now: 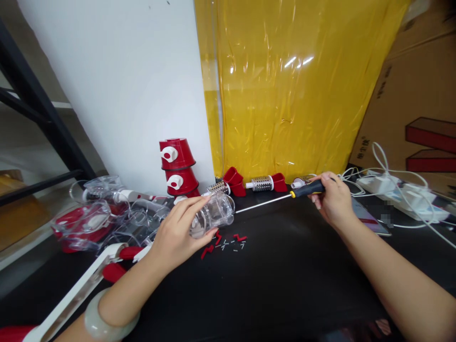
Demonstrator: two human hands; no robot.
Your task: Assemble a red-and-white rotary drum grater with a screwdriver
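Observation:
My left hand (180, 230) is wrapped round a clear plastic housing (217, 213), tilted on its side with its round end facing right. In my right hand (333, 199) is a screwdriver (308, 189) with a black and yellow handle. Its long metal shaft points left, and the tip is at or just inside the housing's right end; whether it touches anything there I cannot tell. Just below the housing, small red plastic pieces (240, 237) and several loose screws (224, 245) lie on the black table (270, 285).
Red cups with white knobs (178, 154) are stacked at the back. Metal grater drums (262, 184) with red parts lie along the yellow sheet (285, 95). Clear plastic parts (138, 223) and a white handle frame (78, 289) crowd the left. A power strip (402, 194) with cables sits right.

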